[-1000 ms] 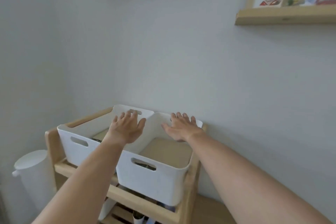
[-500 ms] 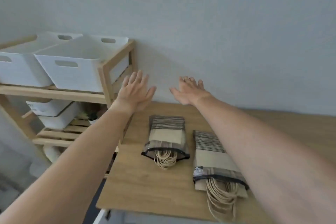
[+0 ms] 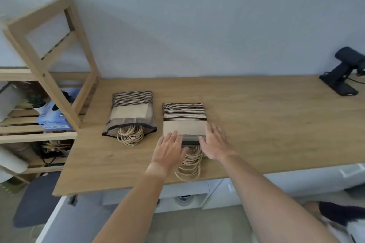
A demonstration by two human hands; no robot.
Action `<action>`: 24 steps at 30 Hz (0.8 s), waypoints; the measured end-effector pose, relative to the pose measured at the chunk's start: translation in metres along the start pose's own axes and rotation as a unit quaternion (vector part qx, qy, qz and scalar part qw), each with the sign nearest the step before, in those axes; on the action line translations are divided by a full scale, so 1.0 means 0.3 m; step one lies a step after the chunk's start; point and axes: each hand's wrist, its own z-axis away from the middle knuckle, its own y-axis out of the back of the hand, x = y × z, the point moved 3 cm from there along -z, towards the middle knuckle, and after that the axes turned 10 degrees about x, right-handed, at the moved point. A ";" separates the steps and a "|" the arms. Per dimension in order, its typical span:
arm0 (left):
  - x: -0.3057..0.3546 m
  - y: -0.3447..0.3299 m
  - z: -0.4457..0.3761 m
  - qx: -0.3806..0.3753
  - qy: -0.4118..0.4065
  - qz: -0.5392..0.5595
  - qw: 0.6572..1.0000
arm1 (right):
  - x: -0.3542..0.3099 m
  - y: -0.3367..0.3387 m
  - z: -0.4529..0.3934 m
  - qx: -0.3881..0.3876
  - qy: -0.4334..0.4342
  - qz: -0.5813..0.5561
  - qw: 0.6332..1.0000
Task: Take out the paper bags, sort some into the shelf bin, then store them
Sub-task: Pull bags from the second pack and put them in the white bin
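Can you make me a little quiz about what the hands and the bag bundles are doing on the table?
1. True or false: both hands are at the bundle nearer the shelf.
2. How many bundles of paper bags lie on the table?
3. What sticks out of each bundle's open end: A) string handles, B) scissors, C) pencils?

Key:
1. False. The left hand and right hand are at the right bundle; the left bundle lies untouched.
2. Two.
3. A, the string handles.

Two pouches point(image 3: 131, 112) side-by-side on countertop point(image 3: 256, 124)
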 end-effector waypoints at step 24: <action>0.017 -0.110 0.083 -0.049 -0.025 -0.013 0.998 | 0.088 -0.213 0.119 -0.019 0.029 0.014 0.999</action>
